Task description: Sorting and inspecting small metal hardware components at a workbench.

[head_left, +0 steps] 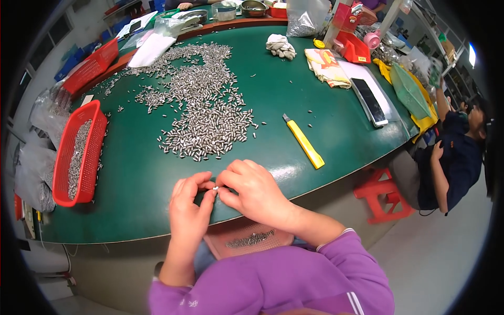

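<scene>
Near the table's front edge, my left hand (192,198) and my right hand (251,189) meet with fingertips pinched around a small silvery metal part (215,188). Its exact shape is mostly covered by the fingers. Just beyond them spreads a big loose pile of small metal pins (210,126) on the green tabletop (273,142). Below my hands, on my lap, a pale pink basket (218,244) holds more small metal parts (251,240). A yellow utility knife (304,142) lies to the right of the pile.
At the left stands a red basket (96,152) of metal parts; another red basket (97,63) is behind it. White gloves (281,46), a folded cloth (326,68) and a phone (368,101) lie farther back. A person (451,157) is at the right, near a red stool (382,197).
</scene>
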A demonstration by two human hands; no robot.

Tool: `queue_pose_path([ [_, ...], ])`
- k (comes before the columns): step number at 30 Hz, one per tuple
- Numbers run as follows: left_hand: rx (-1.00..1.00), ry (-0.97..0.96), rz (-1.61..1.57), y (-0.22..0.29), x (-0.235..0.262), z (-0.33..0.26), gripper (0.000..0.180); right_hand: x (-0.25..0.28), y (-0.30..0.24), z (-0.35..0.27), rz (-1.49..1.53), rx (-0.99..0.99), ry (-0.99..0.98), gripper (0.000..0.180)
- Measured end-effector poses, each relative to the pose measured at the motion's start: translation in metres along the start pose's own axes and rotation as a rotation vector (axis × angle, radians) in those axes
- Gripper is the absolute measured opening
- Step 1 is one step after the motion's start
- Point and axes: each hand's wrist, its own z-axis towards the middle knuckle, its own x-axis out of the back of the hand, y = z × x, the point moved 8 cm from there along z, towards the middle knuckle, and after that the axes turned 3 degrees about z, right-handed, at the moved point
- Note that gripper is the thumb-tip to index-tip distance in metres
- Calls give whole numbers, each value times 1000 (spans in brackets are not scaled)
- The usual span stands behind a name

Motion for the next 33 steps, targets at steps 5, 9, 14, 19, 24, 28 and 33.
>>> queue_pose_path([
  [5,-36,0,16,-1,-2,-1,34,0,-2,1,29,-2,-50,15],
  [9,-40,-1,37,1,-4,0,33,2,-3,1,22,0,-73,16],
  [14,-54,19,39,4,2,-2,31,1,-11,5,-11,-8,-106,16],
  [19,-172,25,106,10,3,-3,33,1,-12,8,-18,-4,-88,16],
  [24,-174,-11,88,15,4,2,32,4,-9,8,-29,-36,-105,17],
  [28,-199,-64,79,16,4,6,31,2,-7,10,-9,-39,-142,17],
  [33,-202,-72,41,12,4,6,30,-2,-6,10,-25,-47,-186,15],
])
